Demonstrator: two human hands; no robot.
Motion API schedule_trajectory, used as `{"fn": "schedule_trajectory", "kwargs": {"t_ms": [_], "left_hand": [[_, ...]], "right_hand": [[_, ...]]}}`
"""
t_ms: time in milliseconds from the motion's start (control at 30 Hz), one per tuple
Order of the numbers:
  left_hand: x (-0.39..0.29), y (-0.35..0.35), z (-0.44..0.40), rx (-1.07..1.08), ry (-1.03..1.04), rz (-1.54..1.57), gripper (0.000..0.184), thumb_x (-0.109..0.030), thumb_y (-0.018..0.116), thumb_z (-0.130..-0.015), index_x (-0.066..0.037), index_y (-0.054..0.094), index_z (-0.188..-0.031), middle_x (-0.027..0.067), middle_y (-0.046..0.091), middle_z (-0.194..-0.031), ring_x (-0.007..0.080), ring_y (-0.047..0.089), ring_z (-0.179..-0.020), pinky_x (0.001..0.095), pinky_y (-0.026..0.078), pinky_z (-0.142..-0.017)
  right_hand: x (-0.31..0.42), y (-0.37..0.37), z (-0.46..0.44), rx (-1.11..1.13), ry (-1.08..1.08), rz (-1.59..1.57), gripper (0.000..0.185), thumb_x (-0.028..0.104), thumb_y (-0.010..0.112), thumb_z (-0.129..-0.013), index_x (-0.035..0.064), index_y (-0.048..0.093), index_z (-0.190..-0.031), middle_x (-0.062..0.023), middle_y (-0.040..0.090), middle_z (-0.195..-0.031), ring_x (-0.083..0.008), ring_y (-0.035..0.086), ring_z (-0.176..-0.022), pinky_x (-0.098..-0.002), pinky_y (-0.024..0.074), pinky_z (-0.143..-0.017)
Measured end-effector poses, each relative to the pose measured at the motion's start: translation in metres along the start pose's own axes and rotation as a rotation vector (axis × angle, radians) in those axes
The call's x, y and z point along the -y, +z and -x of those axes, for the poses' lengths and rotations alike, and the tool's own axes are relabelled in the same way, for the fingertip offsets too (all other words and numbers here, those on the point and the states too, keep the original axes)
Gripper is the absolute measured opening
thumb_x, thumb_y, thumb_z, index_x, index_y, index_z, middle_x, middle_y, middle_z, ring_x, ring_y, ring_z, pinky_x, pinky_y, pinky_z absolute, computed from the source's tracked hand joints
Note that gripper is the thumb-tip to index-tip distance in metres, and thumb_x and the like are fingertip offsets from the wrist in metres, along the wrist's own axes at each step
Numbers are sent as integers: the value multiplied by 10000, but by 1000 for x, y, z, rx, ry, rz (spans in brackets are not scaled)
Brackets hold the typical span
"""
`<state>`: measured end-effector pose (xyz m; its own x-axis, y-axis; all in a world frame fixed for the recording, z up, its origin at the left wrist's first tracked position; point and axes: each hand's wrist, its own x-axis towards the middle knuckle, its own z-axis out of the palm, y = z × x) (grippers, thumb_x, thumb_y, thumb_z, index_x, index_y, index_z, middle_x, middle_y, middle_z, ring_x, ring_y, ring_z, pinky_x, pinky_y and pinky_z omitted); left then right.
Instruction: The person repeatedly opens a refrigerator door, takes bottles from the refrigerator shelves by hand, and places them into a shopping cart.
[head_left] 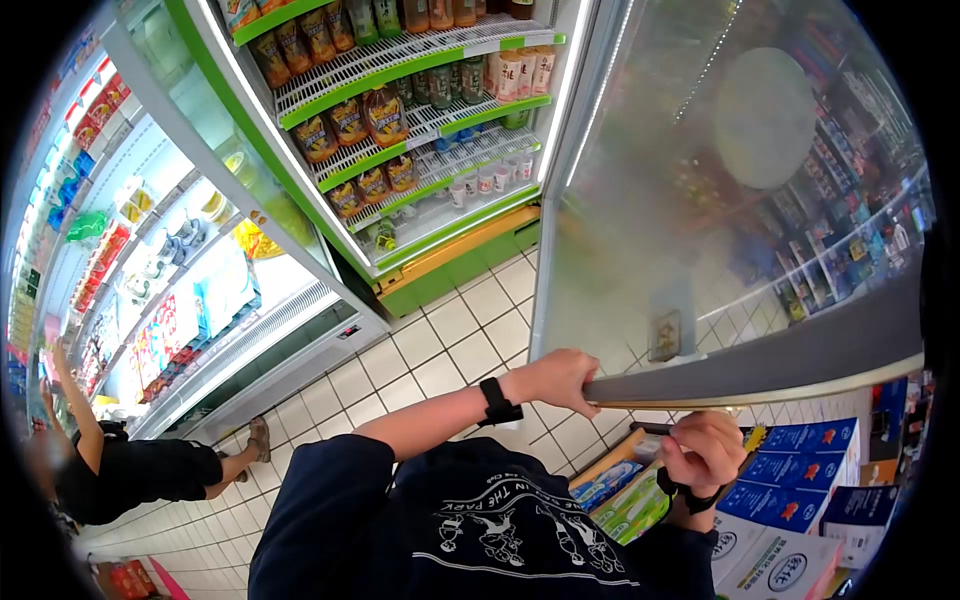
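Note:
My left hand (555, 380) is closed round the edge of a glass fridge door (640, 270), near the door's corner. A black watch sits on that wrist. The door stands open and its glass is fogged. My right hand (703, 452) is held just below the door's grey frame, in front of my chest, with its fingers curled in. What it holds, if anything, is hidden. Behind the door, the open fridge (400, 255) has green-edged shelves with several bottles (385, 115) and small white cups (486, 183).
At left stands a lit open chiller (285, 345) with packaged goods. A person in black (140, 478) reaches into it. Stacked blue boxes (795, 470) and green packs (632, 508) lie close at my right. Pale tiles (415, 345) cover the floor.

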<state>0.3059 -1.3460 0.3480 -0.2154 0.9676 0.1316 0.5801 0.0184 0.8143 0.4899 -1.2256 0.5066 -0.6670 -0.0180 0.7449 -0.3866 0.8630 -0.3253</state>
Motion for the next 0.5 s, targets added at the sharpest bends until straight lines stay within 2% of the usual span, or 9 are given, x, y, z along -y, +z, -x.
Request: {"fn": "schedule_trajectory", "kwargs": {"t_ms": [200,300,500], "left_hand": [[-11,40,-39,-12,5,82,450,-368,837,-620,-15,562,-670,145,612,-602,339,622,-568,393,492,-547],[-7,60,-60,-30,40,72,456,-387,834,-623,-15,575,-685,145,620,-617,339,639,-595,395,499,-554],[-10,80,-100,100,46,122,483,-436,811,-644,-7,592,-673,138,621,-613,343,634,-588,408,498,-549]], "right_hand": [[-22,-29,23,-81,17,34,190,36,798,-696,25,614,-743,-64,621,-588,-230,644,-547,-293,491,-531],[-27,-37,28,-112,-17,-57,193,70,786,-750,21,600,-728,-55,594,-550,-216,611,-495,-295,481,-486],[-30,-41,18,-62,6,-17,192,96,784,-770,21,607,-765,-35,568,-538,-206,594,-481,-300,452,-455]]}}
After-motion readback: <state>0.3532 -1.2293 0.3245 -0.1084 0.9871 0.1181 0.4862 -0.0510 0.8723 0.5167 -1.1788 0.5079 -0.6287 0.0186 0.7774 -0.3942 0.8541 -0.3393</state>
